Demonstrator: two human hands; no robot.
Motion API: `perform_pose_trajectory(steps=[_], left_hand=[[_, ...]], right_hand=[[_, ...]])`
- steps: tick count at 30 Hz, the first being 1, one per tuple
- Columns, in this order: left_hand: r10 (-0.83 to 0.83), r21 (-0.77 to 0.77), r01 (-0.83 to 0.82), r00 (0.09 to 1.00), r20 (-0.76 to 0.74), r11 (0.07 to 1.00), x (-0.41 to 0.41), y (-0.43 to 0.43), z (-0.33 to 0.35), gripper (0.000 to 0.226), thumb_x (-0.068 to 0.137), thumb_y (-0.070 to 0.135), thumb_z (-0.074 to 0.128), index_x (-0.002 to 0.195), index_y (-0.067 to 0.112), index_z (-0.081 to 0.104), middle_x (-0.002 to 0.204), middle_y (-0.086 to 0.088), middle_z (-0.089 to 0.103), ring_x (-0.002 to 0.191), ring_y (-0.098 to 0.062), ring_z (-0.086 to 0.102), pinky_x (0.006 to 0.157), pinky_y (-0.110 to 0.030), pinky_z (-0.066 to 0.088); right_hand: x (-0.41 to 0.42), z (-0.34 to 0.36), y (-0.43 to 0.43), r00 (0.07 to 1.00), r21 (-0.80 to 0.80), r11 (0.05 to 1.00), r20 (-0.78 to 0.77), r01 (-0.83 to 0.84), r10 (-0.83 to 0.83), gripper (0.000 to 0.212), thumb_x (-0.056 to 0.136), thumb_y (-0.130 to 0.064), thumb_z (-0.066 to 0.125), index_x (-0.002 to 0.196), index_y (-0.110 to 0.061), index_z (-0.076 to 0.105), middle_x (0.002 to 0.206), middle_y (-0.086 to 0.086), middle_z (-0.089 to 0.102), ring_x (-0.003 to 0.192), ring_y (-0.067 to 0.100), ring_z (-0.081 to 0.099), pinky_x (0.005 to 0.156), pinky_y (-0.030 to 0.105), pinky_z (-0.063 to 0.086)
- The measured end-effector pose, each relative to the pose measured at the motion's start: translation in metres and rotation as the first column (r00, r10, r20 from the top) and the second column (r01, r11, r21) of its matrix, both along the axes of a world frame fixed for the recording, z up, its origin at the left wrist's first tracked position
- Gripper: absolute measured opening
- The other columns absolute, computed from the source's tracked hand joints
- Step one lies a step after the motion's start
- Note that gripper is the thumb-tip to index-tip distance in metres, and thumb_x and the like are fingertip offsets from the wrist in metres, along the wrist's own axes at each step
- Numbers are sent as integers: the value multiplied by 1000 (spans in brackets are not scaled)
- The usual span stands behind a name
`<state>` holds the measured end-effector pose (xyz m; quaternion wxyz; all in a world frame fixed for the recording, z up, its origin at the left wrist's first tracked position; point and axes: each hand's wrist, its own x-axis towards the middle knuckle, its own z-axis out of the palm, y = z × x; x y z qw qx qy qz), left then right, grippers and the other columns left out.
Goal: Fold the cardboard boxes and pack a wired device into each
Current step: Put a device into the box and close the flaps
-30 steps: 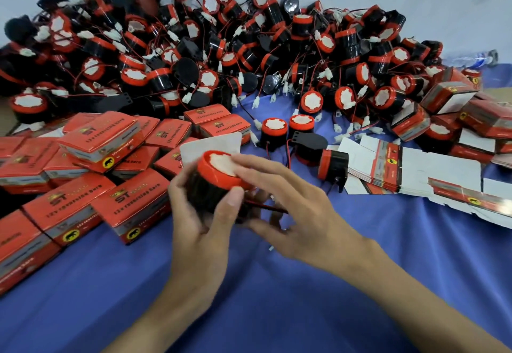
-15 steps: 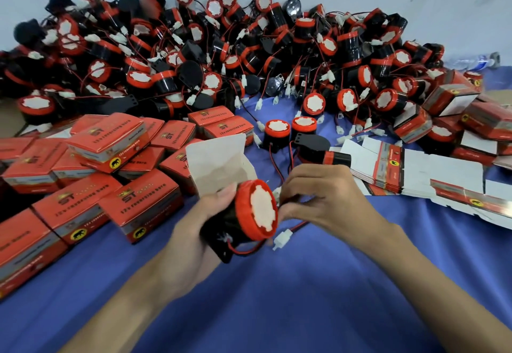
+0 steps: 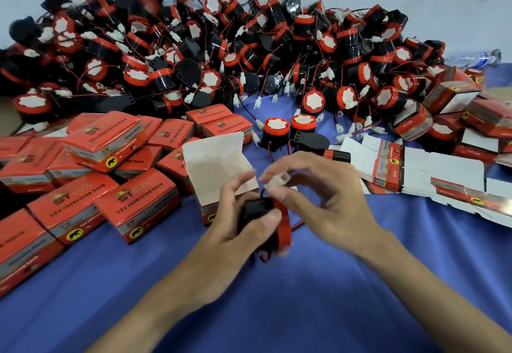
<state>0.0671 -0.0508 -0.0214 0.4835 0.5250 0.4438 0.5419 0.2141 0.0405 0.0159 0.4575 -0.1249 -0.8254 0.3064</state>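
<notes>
While my left hand [image 3: 230, 244] grips the wired device [image 3: 256, 208], thumb curled over its black body and red rim turned to the right, my right hand [image 3: 324, 195] pinches that device's white connector [image 3: 279, 180] between thumb and fingertips, just above the body. Both hands are clamped on something, neither is spread flat. A thin red wire [image 3: 297, 224] pokes out below my right palm.

Device sits above the blue cloth [image 3: 318, 297] on the desk, just in front of the open box [image 3: 214, 159]. The box's white lid flap stands up, and its red lower wall is partly hidden behind my left fingers. Can't tell if the device touches the box. Motion blur on the rim and connector.

Left side: closed boxes [image 3: 135, 208], red tops with "ST" print and a yellow elephant badge, stacked loosely, some tilted on each other.

Right side: flat box blanks [image 3: 432, 171] fanned out in a low stack, white insides up with red printed strips.

Back of desk: big heap of loose devices [image 3: 249, 53], black bodies, red rims, white faces, wires and white plugs tangled. Two stand upright [image 3: 277, 128] just behind the open box, near my right hand. A few more boxes [image 3: 454, 98] lie tilted at the right end of the heap, some with ends open.
</notes>
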Motion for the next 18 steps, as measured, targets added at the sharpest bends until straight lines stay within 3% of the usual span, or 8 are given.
perform_pose_trajectory(steps=[3,6,9,12,14,16,18], left_hand=[[127,28,-133,978,166,991,1,1,5,40,73,54,62,112,46,59,103,9,69,94,-14,70,70,-27,56],[126,16,-138,941,314,990,6,-1,7,81,67,66,72,129,19,49,114,-8,66,104,-24,67,75,-28,56],[134,-1,-142,931,339,990,11,-3,11,104,58,75,72,131,7,43,110,-11,65,102,-24,67,76,-28,56],[151,-26,-153,910,387,988,11,-3,10,93,64,72,66,130,10,46,107,-8,68,100,-21,69,70,-27,57],[154,-43,-149,912,380,988,12,-3,9,83,72,64,52,132,7,44,107,-10,67,97,-22,69,69,-28,57],[144,-57,-133,940,309,990,11,-2,8,89,70,63,49,134,1,40,108,-19,64,92,-27,69,69,-30,57],[137,-46,-129,949,284,991,11,1,16,111,60,77,49,136,-3,36,102,-20,64,76,-22,68,67,-29,55]], right_hand=[[-9,-8,-10,1000,103,995,-14,-12,13,40,81,-18,68,117,-1,60,110,9,68,98,23,62,87,33,49],[-16,-12,-15,999,94,995,19,-46,44,51,77,-22,73,122,-7,56,120,6,63,114,24,56,97,41,45],[-15,-9,-15,991,3,995,88,-101,100,55,75,-24,77,124,-8,56,122,7,62,117,22,56,96,43,47],[-6,-2,-8,943,-56,984,281,-171,180,70,75,-24,81,135,-13,46,135,0,52,125,13,50,99,33,46],[-2,2,-5,911,-59,981,364,-187,196,70,78,-26,77,139,-20,42,140,-7,48,124,13,50,92,32,50],[-1,3,-3,907,-53,979,370,-195,201,65,81,-26,74,137,-25,42,138,-8,48,117,18,54,82,30,53],[-2,4,-3,922,-57,974,314,-219,226,62,80,-17,73,135,-21,46,139,-7,49,123,14,52,85,19,49]])
